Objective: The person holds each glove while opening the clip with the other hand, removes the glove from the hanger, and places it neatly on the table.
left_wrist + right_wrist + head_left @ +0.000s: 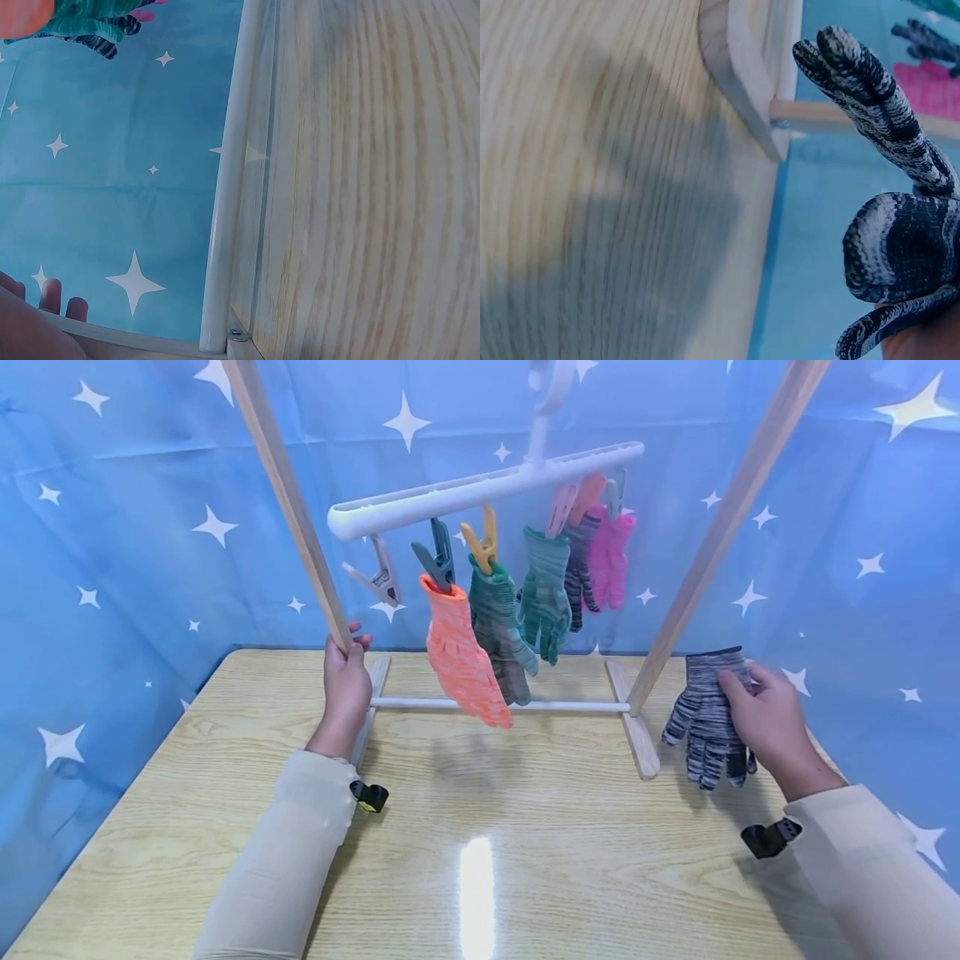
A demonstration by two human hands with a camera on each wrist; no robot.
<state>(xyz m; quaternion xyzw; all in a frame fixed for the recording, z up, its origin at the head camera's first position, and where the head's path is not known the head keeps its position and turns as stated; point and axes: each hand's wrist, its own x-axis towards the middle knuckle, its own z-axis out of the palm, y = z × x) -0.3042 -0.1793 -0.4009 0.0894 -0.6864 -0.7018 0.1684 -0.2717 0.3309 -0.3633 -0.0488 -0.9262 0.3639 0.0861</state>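
Right hand (774,723) pinches a black-and-gray knit glove (703,710) over the right of the tabletop (570,868); left hand (347,687) holds the wooden left post (295,510) — a slack pinch could drop the glove.

The head view is bright and fairly even, with light seemingly from above: a hard white streak of glare lies on the near middle of the wooden table (187,827). Soft shadows spread beneath the hanging gloves (465,647) and the right sleeve (870,852). A pale haze washes out the white hanger (450,498). Both wrist views look dimmer, bluish and soft; in the right one, broad blurred shadows cross the table.
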